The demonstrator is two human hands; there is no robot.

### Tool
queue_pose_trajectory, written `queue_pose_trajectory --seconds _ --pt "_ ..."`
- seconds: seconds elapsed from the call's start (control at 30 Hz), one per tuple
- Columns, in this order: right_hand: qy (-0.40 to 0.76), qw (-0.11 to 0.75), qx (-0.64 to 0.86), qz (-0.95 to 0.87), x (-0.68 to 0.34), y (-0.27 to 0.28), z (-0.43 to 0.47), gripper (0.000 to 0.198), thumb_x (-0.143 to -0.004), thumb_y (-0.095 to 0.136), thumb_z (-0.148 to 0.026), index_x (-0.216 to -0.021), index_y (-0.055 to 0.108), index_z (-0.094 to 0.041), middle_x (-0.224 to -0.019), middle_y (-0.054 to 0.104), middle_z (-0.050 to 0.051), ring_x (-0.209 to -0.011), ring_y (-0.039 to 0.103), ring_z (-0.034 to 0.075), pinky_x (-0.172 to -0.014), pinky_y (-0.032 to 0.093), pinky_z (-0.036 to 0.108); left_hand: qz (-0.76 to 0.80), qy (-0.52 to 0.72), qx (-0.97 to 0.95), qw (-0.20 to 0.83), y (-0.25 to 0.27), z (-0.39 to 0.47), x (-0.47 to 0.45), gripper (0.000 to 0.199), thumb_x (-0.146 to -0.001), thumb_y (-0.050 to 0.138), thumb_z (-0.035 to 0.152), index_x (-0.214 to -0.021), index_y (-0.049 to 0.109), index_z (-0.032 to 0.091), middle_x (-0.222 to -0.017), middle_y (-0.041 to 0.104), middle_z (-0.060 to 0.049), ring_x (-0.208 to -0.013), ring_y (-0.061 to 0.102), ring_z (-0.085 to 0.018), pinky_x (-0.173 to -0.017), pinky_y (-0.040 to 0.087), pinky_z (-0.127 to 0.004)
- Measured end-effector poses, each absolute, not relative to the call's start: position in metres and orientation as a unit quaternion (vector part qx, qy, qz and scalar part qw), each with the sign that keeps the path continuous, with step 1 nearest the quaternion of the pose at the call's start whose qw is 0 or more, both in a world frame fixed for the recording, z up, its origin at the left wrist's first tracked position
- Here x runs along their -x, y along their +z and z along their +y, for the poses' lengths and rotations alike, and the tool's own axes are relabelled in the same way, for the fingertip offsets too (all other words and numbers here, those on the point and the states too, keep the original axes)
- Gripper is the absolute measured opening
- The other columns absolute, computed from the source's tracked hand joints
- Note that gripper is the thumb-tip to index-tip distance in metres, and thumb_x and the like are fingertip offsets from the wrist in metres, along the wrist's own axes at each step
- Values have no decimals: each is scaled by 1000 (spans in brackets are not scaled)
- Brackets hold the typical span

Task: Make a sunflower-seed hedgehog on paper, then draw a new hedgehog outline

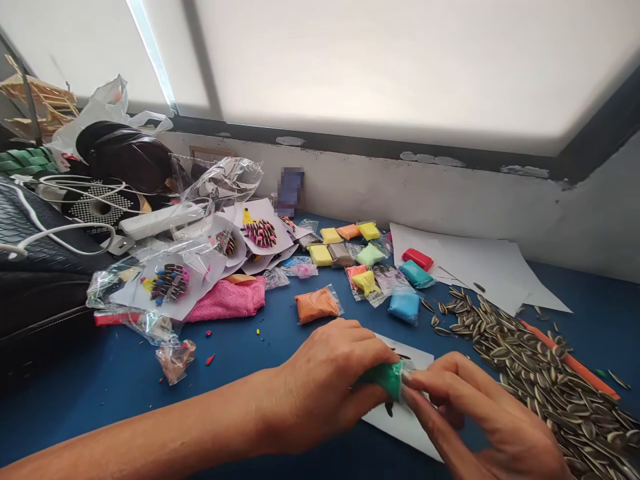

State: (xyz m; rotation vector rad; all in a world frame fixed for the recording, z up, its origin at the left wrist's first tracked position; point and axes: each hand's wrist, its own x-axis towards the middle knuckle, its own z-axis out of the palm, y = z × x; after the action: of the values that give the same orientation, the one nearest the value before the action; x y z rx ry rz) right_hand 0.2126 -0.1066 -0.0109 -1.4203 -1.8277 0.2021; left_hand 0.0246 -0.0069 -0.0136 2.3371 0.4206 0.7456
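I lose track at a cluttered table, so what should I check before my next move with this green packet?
1. Left hand grip on the green packet: ok, thumb and fingers are closed around it.
2. Right hand on the packet's end: ok, fingertips pinch the clear wrapping.
3. Wrapping open: cannot tell, the fingers hide that end.
4. White sheet in full view: not ok, hands and packet cover part of it.
5. Striped seeds near: ok, piled beside the right hand.
6. Blue tabletop free of scraps: not ok, small red bits lie on it.
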Motion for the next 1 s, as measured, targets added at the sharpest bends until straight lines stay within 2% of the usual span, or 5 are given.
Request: queue_pose_trajectory --seconds 0.17,0.4,0.6,0.8,1.0 --pt "157 361 584 -710 -215 -15 -105 14 -95 63 -29 -94 77 -30 -75 66 -3 -63 67 10 -56 54 16 182 263 -902 289 -17 -8 -25 8 -91 72 12 -96 67 13 -85 66 -2 -76 58 -15 -71 43 -25" --pt "200 347 594 -697 -214 -15 -101 16 -94 63 -31 -90 78 -31 -77 69 -1 -71 71 15 -63 58 19 182 247 -905 294 -18 -10 -25 11 -94 65 14 -105 70 13 -91 64 -4 -81 58 -16 -72 44 -25" --pt "152 363 590 -705 -207 -16 -105 16 -93 64 -28 -78 70 -27 -74 67 -1 -66 68 13 -58 56 17 191 243 -899 310 -18 -11 -27 8 -89 68 10 -96 69 13 -88 62 -3 -78 56 -15 -68 42 -25" --pt "133 362 590 -709 -211 -12 -105 14 -94 63 -27 -84 72 -26 -71 64 -2 -59 64 10 -55 53 16 213 256 -852 403 -16 -11 -28 16 -83 70 4 -95 68 14 -95 67 -3 -89 61 -16 -82 46 -25" --pt "203 322 607 -698 -215 -7 -101 19 -94 60 -32 -90 79 -28 -74 68 0 -68 70 15 -64 59 21 221 310 -843 381 -22 -14 -26 19 -87 69 10 -105 71 15 -99 73 -4 -90 64 -17 -88 47 -27"
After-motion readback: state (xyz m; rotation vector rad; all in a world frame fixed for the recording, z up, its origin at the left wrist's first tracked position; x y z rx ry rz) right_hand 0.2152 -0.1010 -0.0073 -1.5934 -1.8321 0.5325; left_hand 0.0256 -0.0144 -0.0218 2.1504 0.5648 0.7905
